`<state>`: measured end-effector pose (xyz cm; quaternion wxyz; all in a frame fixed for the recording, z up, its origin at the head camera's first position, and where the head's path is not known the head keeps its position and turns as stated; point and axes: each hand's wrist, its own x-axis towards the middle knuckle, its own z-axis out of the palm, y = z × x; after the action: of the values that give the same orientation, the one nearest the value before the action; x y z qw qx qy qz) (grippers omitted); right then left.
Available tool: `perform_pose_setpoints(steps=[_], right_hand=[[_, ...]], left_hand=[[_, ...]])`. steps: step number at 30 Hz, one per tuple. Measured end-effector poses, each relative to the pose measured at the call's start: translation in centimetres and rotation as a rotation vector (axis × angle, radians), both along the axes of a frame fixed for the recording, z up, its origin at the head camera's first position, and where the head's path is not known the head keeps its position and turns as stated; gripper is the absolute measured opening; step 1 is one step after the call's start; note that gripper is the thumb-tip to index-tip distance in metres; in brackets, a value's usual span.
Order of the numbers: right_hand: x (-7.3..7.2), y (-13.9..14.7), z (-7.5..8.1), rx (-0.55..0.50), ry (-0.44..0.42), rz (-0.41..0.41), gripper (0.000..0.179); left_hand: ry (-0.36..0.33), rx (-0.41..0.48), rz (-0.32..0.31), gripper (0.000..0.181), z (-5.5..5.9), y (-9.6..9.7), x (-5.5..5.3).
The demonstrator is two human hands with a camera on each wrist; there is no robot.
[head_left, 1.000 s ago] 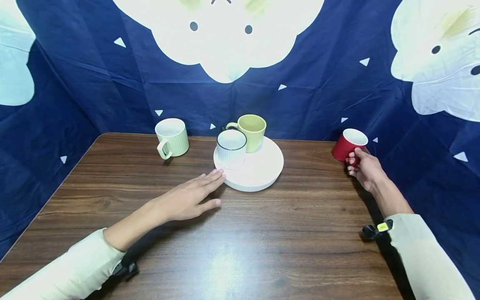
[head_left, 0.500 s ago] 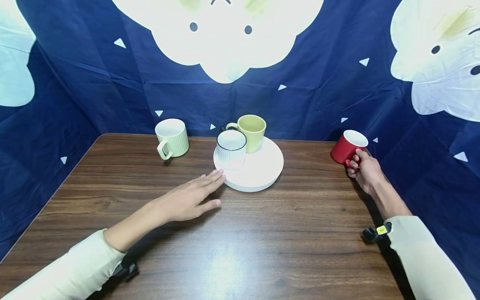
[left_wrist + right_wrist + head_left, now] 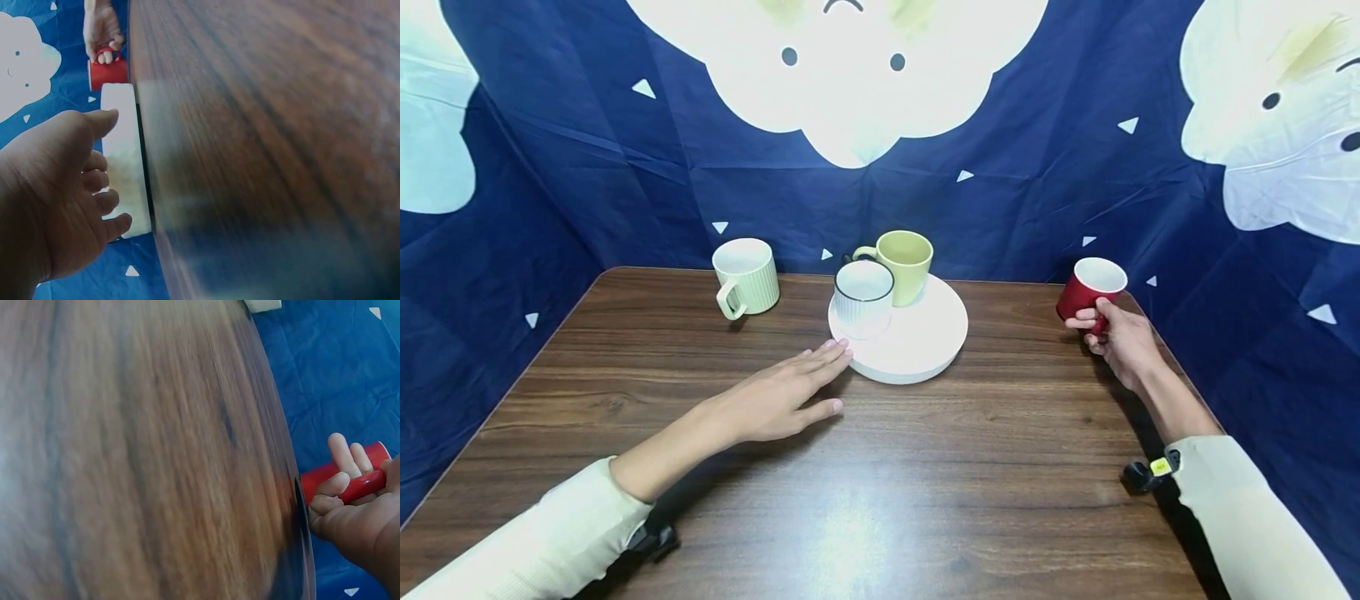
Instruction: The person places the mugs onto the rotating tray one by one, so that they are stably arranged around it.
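On the right of the head view, my right hand (image 3: 1126,343) grips a red mug (image 3: 1084,293) with a white inside. Its fingers go through and round the handle (image 3: 365,485), with two fingers stretched along the mug's side in the right wrist view. The mug stands nearly upright, close to the table's far right corner. My left hand (image 3: 775,400) has straight fingers, their tips at the near left rim of a round white tray (image 3: 917,362). On that tray are a ribbed white mug (image 3: 861,308) with a dark rim and a yellow-green mug (image 3: 912,265) behind it.
A ribbed pale green mug (image 3: 751,287) stands left of the tray near the table's back edge, handle towards the front left. The brown wooden table (image 3: 970,483) meets a dark blue cloth (image 3: 1037,192) with white cloud faces behind and at both sides.
The red mug has shifted slightly left and tilts less than before, and some right-hand fingers have stretched out along it. The left hand stays in place at the tray.
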<state>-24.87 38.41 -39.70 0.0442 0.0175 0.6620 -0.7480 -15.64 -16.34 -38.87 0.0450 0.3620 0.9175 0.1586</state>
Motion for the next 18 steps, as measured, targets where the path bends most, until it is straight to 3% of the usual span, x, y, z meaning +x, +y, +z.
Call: perform_pose_setpoints(steps=[18], right_hand=[[1.3,-3.1,0.9,0.025,0.056,0.046,0.046]], left_hand=[[-0.054,0.025,-0.001,0.074,0.5,-0.3,-0.4]])
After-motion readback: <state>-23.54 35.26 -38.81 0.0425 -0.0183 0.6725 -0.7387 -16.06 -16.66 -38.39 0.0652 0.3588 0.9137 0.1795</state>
